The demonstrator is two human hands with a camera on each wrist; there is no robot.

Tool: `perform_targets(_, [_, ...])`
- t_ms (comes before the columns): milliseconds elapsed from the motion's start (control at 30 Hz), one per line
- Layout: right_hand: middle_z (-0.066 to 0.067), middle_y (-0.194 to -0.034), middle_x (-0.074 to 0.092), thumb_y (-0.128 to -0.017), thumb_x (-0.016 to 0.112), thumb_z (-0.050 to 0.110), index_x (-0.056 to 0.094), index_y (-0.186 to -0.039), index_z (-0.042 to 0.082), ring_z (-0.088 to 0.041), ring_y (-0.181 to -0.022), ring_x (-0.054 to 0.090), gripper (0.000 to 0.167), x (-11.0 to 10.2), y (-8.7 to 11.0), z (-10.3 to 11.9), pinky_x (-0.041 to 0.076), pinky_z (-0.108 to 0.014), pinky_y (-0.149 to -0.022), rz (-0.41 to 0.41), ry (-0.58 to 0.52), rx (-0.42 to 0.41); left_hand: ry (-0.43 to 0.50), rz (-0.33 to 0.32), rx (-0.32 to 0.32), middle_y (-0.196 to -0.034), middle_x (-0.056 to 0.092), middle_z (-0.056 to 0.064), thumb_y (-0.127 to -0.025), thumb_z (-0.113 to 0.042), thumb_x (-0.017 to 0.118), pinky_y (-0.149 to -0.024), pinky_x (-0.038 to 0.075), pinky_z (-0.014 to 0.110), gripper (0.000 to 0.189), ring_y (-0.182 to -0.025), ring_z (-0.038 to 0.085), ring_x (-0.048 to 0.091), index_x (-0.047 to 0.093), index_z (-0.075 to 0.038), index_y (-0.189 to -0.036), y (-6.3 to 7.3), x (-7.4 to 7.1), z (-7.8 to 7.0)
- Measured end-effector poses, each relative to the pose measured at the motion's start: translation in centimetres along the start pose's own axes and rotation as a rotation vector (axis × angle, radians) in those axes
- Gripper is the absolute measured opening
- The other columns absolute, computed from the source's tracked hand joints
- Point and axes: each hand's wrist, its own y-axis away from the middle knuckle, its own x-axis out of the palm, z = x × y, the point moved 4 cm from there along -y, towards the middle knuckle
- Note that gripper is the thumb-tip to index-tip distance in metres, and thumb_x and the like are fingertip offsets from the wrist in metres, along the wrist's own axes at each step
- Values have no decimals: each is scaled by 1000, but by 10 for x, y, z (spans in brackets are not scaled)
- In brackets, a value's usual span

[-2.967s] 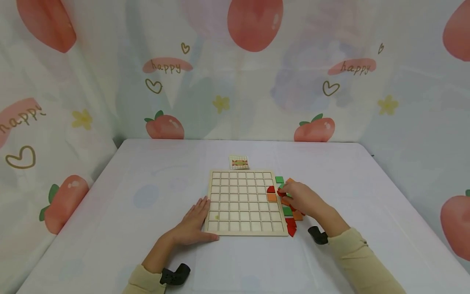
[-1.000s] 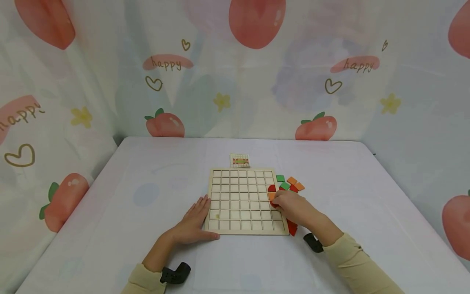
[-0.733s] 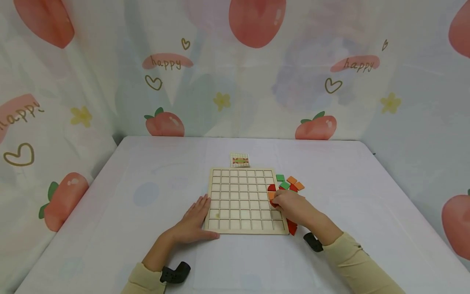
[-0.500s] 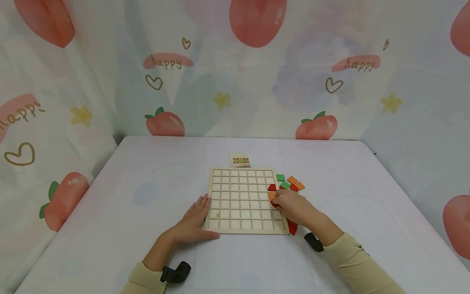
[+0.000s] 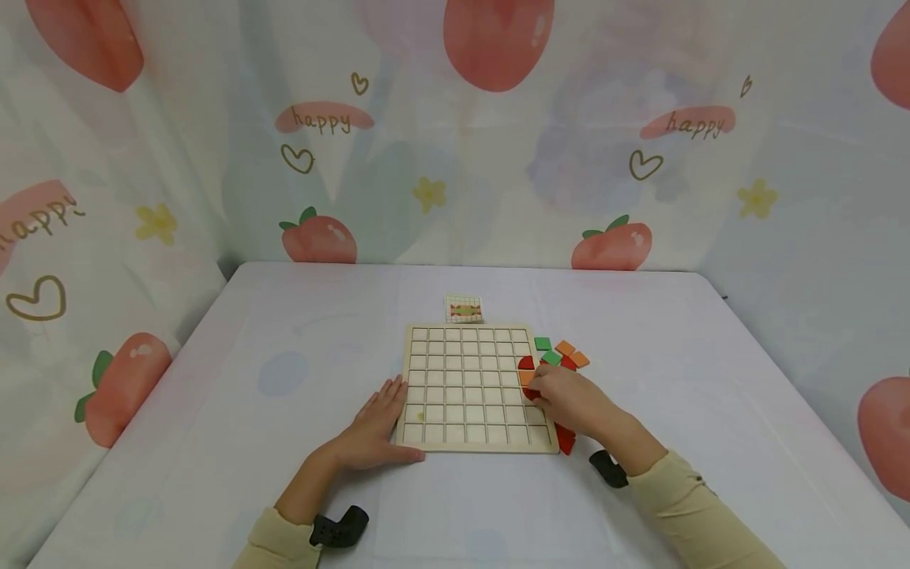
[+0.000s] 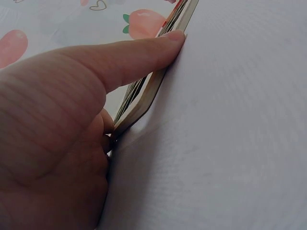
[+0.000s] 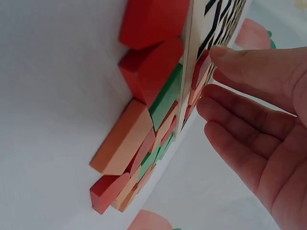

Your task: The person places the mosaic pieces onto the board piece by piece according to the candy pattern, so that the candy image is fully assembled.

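All round the far side & both ends hung cloth walls (image 5: 490, 150), w/ big peaches (image 5: 499, 43) on them. In front was the white table (image 5: 341, 316). On it lay a flat board (image 5: 455, 379) w/ lots of squares. The L hand (image 5: 370, 427) was at the board's L side, fingers straight & holding nothing, thumb by the near edge. The R hand (image 5: 576, 401) was over the R edge, w/ loose blocks (image 5: 580, 359) beside & partly under it. A small pic card (image 5: 465, 310) lay just past the far edge. Last came the red block (image 7: 200, 71), on the R-most line of squares, touching or nearly touching an orange block (image 5: 525, 378). It sat right at the R hand's tips, on their L, pinched btwn thumb & pointer; L hand was well apart. Couldn't tell its long way b/c fingers hid part
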Motion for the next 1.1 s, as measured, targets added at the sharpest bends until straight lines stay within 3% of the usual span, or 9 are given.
perform_targets(100, [1,-77,53,-80,70,6,64,-74,8,-13,-68,46,9,-2,0,-8,44,-22,-58,-19,-37,-7,-4,-1,0,-152,1,15,-76,-54,66,-108,0,42,107,-138,25,-5,8,3,-145,0,0,0])
perform_targets(233, [0,-78,55,-81,68,2,67,-79,6,-13,-69,48,5,-6,2,-20,45,-24,-60,-47,-63,0,-1,-1,0,-152,0,15,-76,-55,66,-108,0,43,108,-138,25,-5,7,3,-145,0,1,1])
perform_targets(400, [-3,-85,59,-81,69,6,69,-86,4,-15,-75,54,5,-7,1,-30,48,-29,-66,-10,-85,43,6,0,3,-152,1,16,-76,-54,67,-108,0,43,107,-138,25,-5,8,4,-145,1,1,0])
perform_targets(633, [-5,-87,62,-81,70,6,69,-94,1,-19,-78,52,14,-10,-4,-45,49,-35,-72,25,-88,166,11,-4,4,-152,1,16,-76,-54,67,-108,1,44,107,-138,26,-5,8,4,-145,1,0,-1])
perform_targets(1100, [-9,-90,62,-79,70,4,68,-96,-2,-22,-80,54,18,-6,-7,-55,49,-36,-74,51,-103,194,16,-9,9,-152,0,16,-76,-54,66,-108,0,44,108,-138,26,-5,8,4,-145,0,0,0])
